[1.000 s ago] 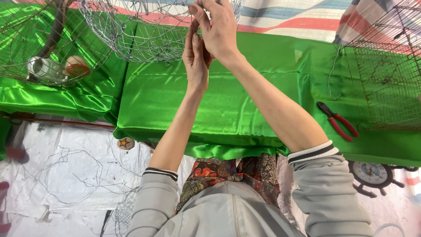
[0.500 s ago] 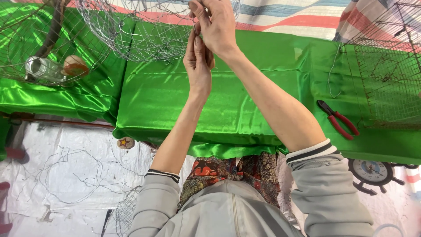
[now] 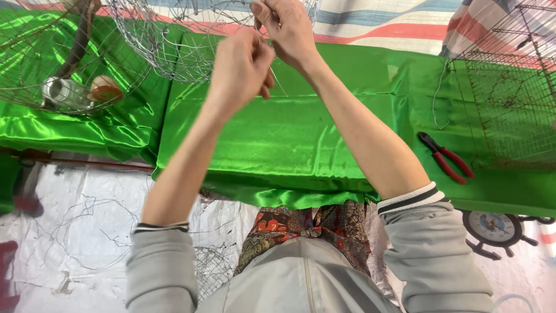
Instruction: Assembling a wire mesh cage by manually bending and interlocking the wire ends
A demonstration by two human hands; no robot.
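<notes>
Left hand [image 3: 240, 66] lowered, pinching thin wire [image 3: 277, 78]; right hand [image 3: 286, 26] still gripping wire basket [image 3: 174, 40].

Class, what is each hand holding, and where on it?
Both the left hand and right hand pinch a thin wire near its upper end, beside the wire basket.

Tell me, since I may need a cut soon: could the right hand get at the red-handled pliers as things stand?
Probably yes. The pliers lie in the open on the green cloth on the person's right, nothing over them; but the right hand is busy at the wire basket.
</notes>
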